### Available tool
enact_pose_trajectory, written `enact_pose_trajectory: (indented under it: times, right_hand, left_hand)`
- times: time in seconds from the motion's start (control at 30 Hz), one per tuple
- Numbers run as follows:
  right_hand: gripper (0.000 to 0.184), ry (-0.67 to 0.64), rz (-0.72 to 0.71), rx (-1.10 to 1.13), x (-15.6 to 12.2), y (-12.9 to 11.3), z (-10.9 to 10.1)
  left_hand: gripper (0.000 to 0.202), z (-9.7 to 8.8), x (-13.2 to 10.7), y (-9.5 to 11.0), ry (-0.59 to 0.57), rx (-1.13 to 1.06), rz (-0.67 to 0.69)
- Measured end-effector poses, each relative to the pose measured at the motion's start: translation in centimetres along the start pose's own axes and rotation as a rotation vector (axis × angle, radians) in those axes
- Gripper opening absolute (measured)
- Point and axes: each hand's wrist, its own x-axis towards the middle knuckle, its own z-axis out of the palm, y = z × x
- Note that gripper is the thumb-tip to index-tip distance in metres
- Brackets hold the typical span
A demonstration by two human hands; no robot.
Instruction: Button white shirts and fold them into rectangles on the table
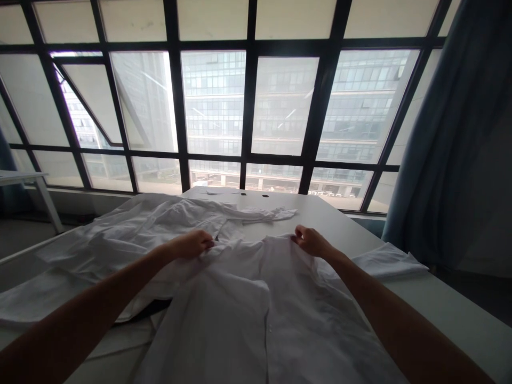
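You are pinching the creased white button-front shirt (224, 330) near its top edge with your left hand (190, 244) and right hand (314, 241), the thin fabric lying across a smooth white table (452, 314). More rumpled white cloth (140, 234) is heaped beyond your left hand, while a dark-framed window wall (214, 101) and a softly folded blue curtain (444, 160) are rising ahead.

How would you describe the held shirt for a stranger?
Below the dark-framed window stands a white table. On it lies a white button-front shirt, the one gripped by the left hand and right hand, not the crumpled white cloth beside it.
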Motion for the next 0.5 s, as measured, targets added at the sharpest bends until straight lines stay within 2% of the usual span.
enact_pose_trajectory:
  times: [0.07,0.1,0.13,0.2,0.27,0.3,0.33,0.4,0.5]
  right_hand:
    - [0.014,0.113,-0.003,0.04,0.6,0.6,-0.6]
    - [0.014,0.119,-0.012,0.061,0.8,0.8,-0.8]
    - [0.015,0.063,-0.017,0.088,1.0,1.1,-0.9]
    - [0.026,-0.219,0.017,0.146,1.2,1.6,-0.7]
    - [0.047,-0.52,0.132,0.174,1.1,1.7,-0.2]
    - [0.058,-0.598,0.198,0.166,1.1,1.5,0.2]
    - [0.066,-0.624,0.243,0.138,1.1,1.3,0.6]
    - [0.07,-0.594,0.24,0.046,1.1,0.5,1.3]
    - [0.057,-0.504,0.075,-0.064,1.5,-1.2,2.4]
  left_hand:
    - [0.038,-1.0,0.3,-0.2,0.05,0.012,-0.038]
    - [0.043,-1.3,0.5,-0.1,0.064,0.022,-0.048]
    - [0.049,-1.4,0.5,0.1,0.067,0.034,-0.051]
    - [0.06,-1.0,0.4,1.0,0.031,0.057,-0.042]
    - [0.065,-0.1,-0.3,2.3,-0.014,0.076,-0.036]
    - [0.067,0.4,-0.8,3.1,-0.027,0.092,-0.039]
    - [0.071,1.1,-1.3,4.0,-0.027,0.122,-0.038]
    - [0.074,2.5,-2.2,5.5,-0.04,0.2,-0.027]
    - [0.049,4.8,-2.7,7.1,-0.049,0.327,-0.007]
